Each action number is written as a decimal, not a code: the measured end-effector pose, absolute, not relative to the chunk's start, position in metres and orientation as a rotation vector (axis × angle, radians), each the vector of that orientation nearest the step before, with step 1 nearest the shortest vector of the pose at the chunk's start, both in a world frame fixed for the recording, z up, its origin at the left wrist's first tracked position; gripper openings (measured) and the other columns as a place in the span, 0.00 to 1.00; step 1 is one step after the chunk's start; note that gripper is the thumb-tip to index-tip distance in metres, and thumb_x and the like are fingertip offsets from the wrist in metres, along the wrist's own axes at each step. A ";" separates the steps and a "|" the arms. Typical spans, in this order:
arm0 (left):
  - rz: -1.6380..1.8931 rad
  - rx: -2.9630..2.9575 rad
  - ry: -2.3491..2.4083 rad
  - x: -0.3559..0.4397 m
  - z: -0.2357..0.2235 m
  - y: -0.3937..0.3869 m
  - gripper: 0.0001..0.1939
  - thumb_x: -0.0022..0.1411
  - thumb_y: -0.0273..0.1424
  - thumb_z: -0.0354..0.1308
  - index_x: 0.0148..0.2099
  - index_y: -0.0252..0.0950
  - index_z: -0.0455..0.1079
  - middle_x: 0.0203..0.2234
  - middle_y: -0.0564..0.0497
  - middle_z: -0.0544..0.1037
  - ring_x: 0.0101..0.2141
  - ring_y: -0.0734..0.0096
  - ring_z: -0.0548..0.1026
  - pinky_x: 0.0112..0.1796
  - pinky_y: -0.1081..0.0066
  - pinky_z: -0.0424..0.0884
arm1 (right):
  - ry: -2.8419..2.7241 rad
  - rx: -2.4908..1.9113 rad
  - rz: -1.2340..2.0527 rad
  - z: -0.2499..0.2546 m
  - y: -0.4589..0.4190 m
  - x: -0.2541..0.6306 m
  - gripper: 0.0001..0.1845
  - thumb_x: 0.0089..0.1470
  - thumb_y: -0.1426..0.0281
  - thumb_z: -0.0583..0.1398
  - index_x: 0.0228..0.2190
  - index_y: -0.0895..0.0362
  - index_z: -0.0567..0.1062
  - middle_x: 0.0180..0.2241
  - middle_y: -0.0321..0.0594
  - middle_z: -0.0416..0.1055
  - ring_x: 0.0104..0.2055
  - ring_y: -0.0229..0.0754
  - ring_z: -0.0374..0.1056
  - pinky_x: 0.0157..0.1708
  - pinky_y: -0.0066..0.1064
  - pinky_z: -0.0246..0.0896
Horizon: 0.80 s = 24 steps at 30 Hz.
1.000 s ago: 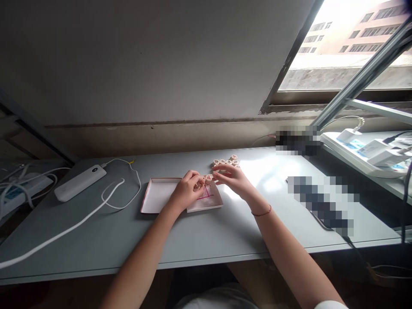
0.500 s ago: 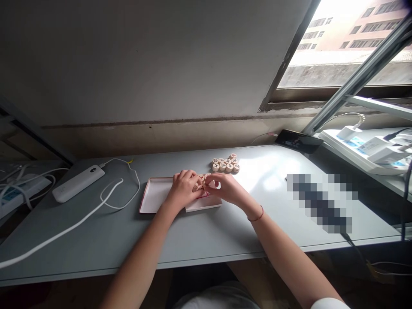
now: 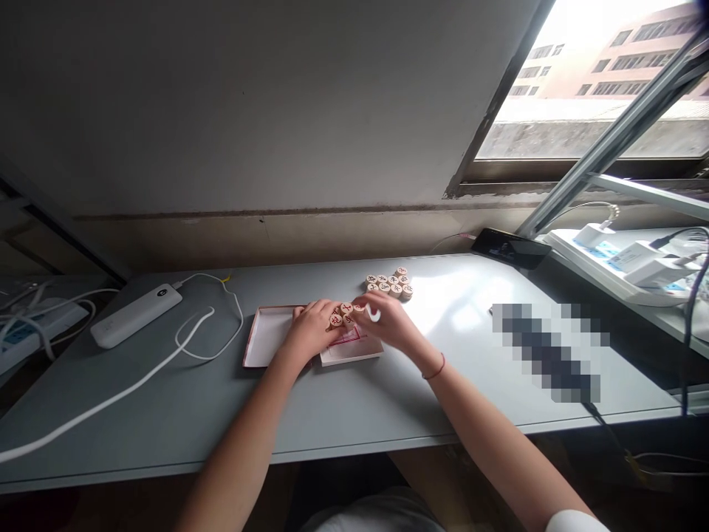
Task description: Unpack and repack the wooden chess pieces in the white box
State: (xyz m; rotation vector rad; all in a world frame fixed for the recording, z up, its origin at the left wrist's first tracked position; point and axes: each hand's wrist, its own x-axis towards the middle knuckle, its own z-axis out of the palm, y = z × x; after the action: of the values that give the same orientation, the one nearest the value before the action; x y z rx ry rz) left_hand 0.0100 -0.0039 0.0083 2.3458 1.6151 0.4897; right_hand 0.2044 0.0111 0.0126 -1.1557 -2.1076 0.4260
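Note:
Round wooden Chinese chess pieces [image 3: 346, 308] with carved characters are bunched over the far part of a shallow white box [image 3: 351, 356], which has pink lines on its bottom. My left hand [image 3: 311, 326] curls around the left side of this bunch, with a piece [image 3: 335, 320] at its fingers. From the right, my right hand [image 3: 392, 322] has thumb and fingertips closed on a piece at the bunch's right edge; its fingers partly cover that piece. An open box lid [image 3: 266, 336] lies to the left, partly behind my left hand.
Behind my right hand, several more chess pieces [image 3: 389, 282] stand grouped on the grey table [image 3: 354, 421]. A white power bank [image 3: 137, 315] with a cable [image 3: 127, 388] lies left. A dark phone [image 3: 509, 247] and power strip [image 3: 625, 258] are at the right; a blurred-out object lies nearer.
My right hand has moved left and down to the bunched pieces, its fingers now closed there. My left hand has shifted slightly left, and more pieces show between the hands.

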 end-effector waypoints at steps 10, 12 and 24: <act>0.465 2.321 1.608 0.012 0.013 -0.007 0.20 0.58 0.37 0.60 0.53 0.43 0.68 0.49 0.48 0.75 0.50 0.57 0.71 0.48 0.61 0.61 | -1.696 -2.235 0.277 0.026 0.116 0.269 0.12 0.48 0.64 0.56 0.30 0.57 0.76 0.31 0.46 0.75 0.35 0.48 0.69 0.30 0.32 0.56; 0.476 2.330 1.629 0.013 0.013 -0.008 0.20 0.58 0.38 0.60 0.53 0.42 0.68 0.48 0.48 0.76 0.50 0.56 0.71 0.48 0.59 0.60 | -1.777 -2.359 0.344 0.025 0.125 0.269 0.10 0.45 0.64 0.57 0.26 0.58 0.75 0.26 0.46 0.73 0.31 0.47 0.69 0.28 0.32 0.56; 0.819 2.462 1.598 0.017 0.017 -0.007 0.15 0.64 0.37 0.56 0.52 0.43 0.71 0.47 0.48 0.75 0.49 0.59 0.72 0.50 0.56 0.64 | -1.849 -1.943 0.314 0.048 0.099 0.260 0.09 0.46 0.67 0.59 0.22 0.58 0.76 0.21 0.42 0.72 0.29 0.42 0.67 0.26 0.29 0.56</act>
State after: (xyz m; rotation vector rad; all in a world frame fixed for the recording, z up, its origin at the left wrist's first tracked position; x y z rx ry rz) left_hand 0.0171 -0.0070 0.0168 2.4620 1.5976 0.8189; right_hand 0.2601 0.0994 0.0479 -1.9426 -1.8489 0.3140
